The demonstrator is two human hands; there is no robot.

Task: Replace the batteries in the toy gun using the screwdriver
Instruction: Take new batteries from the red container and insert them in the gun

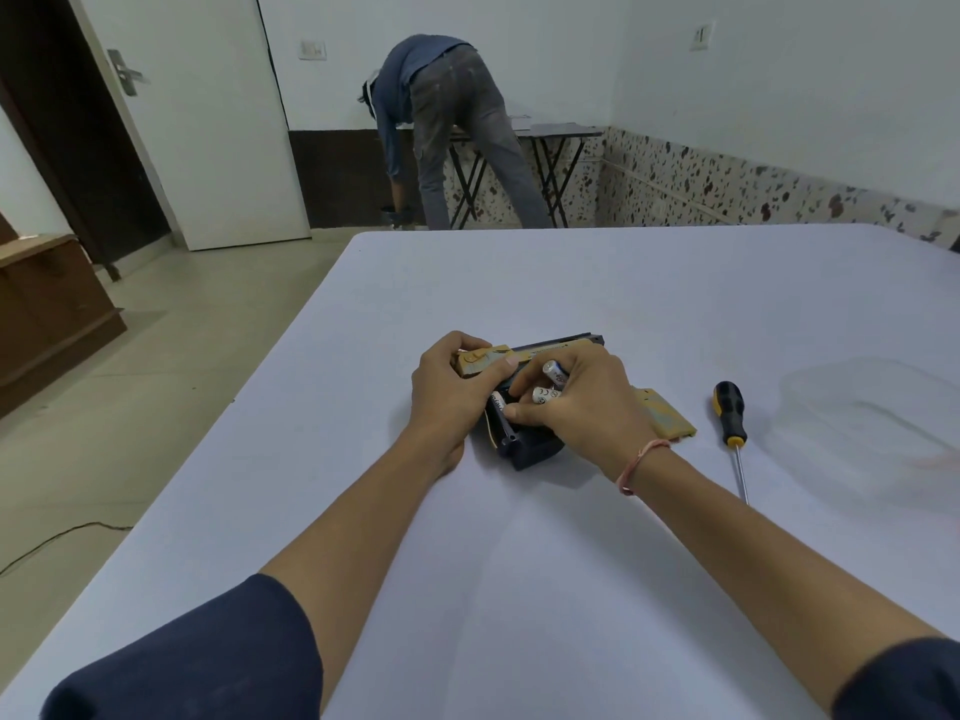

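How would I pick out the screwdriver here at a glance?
On the pale table, look right of the right hand working on the toy gun. Past a flat tan panel lies the screwdriver, untouched: alone there in having a black-and-yellow handle and a thin metal shaft.

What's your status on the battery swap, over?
Left hand holds toy gun on the table. Right hand holds two batteries; third battery sits in the gun. Cover off, screwdriver idle alongside; nothing in the way.

Showing matt plastic on the toy gun [530, 452]. Gleaming glossy on the screwdriver [731, 415] handle, looking metallic along its shaft.
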